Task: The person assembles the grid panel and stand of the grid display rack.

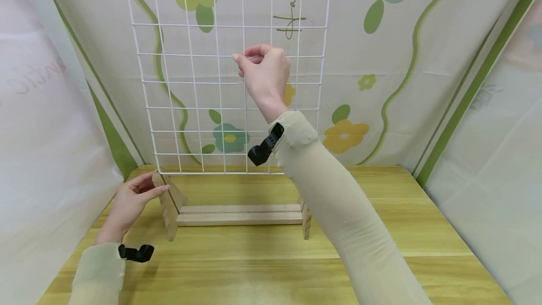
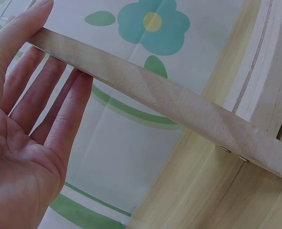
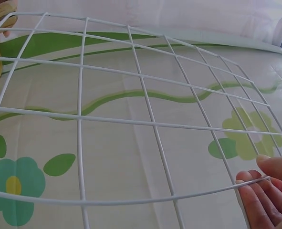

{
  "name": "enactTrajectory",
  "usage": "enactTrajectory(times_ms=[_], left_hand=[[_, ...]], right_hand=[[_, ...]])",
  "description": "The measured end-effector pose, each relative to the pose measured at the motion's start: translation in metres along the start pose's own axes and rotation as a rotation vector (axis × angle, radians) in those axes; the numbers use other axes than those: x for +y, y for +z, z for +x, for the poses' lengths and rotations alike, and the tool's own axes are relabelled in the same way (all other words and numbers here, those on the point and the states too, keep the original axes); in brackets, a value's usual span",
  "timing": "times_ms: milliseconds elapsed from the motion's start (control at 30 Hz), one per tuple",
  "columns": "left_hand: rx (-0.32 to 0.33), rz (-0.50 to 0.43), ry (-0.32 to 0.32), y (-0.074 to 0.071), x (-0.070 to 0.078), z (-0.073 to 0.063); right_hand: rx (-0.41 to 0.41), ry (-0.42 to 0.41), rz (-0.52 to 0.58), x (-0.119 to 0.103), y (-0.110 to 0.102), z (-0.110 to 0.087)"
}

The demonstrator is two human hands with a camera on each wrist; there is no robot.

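Observation:
A white wire grid panel (image 1: 217, 26) stands upright over a pale wooden stand (image 1: 239, 219), its lower left corner at the top of the stand's left side piece (image 1: 169, 215). My right hand (image 1: 268, 74) pinches a wire near the grid's middle between thumb and fingers; the right wrist view shows the fingertips (image 3: 245, 177) curled around it. With thumb on one side and fingers on the other, my left hand (image 1: 127, 204) grips the upper end of the left side piece. In the left wrist view, that wooden edge (image 2: 155, 98) runs between thumb and fingers. My right arm partly hides the stand's right side piece (image 1: 306, 222).
The stand rests on a wood-grain tabletop (image 1: 254, 267). Behind it hangs a white cloth backdrop (image 1: 351, 79) printed with flowers and green vines. White cloth walls with green trim close in the left (image 1: 51, 145) and right (image 1: 491, 154) sides.

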State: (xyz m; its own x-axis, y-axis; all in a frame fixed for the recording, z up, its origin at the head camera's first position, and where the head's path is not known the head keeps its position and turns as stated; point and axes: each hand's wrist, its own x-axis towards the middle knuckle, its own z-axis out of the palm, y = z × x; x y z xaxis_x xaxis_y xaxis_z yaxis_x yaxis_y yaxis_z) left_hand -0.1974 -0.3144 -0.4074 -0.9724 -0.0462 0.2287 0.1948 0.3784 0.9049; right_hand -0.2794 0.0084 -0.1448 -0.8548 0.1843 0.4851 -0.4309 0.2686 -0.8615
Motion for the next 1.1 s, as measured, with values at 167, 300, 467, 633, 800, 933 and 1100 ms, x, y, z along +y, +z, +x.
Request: enactTrajectory(times_ms=[167, 300, 467, 633, 800, 933, 1100], left_hand=[[-0.001, 0.002, -0.005, 0.0, -0.001, 0.0], [-0.002, -0.009, -0.006, -0.001, 0.001, 0.0], [-0.004, 0.016, -0.013, -0.003, 0.003, 0.0], [-0.012, 0.019, -0.01, -0.003, 0.002, 0.0], [-0.005, 0.017, 0.001, -0.002, 0.0, 0.001], [-0.005, 0.005, -0.001, -0.002, 0.002, 0.001], [-0.002, 0.006, -0.008, -0.002, 0.003, 0.001]], right_hand=[[0.001, -0.005, 0.012, 0.001, 0.001, -0.001], [0.002, -0.023, 0.019, 0.002, 0.001, -0.003], [0.001, -0.039, 0.033, 0.002, 0.001, -0.006], [0.005, -0.059, 0.038, 0.001, 0.0, -0.01], [0.013, -0.099, 0.061, 0.001, -0.002, -0.015], [0.021, -0.12, 0.075, 0.0, -0.003, -0.02], [0.022, -0.141, 0.104, 0.0, -0.004, -0.026]])
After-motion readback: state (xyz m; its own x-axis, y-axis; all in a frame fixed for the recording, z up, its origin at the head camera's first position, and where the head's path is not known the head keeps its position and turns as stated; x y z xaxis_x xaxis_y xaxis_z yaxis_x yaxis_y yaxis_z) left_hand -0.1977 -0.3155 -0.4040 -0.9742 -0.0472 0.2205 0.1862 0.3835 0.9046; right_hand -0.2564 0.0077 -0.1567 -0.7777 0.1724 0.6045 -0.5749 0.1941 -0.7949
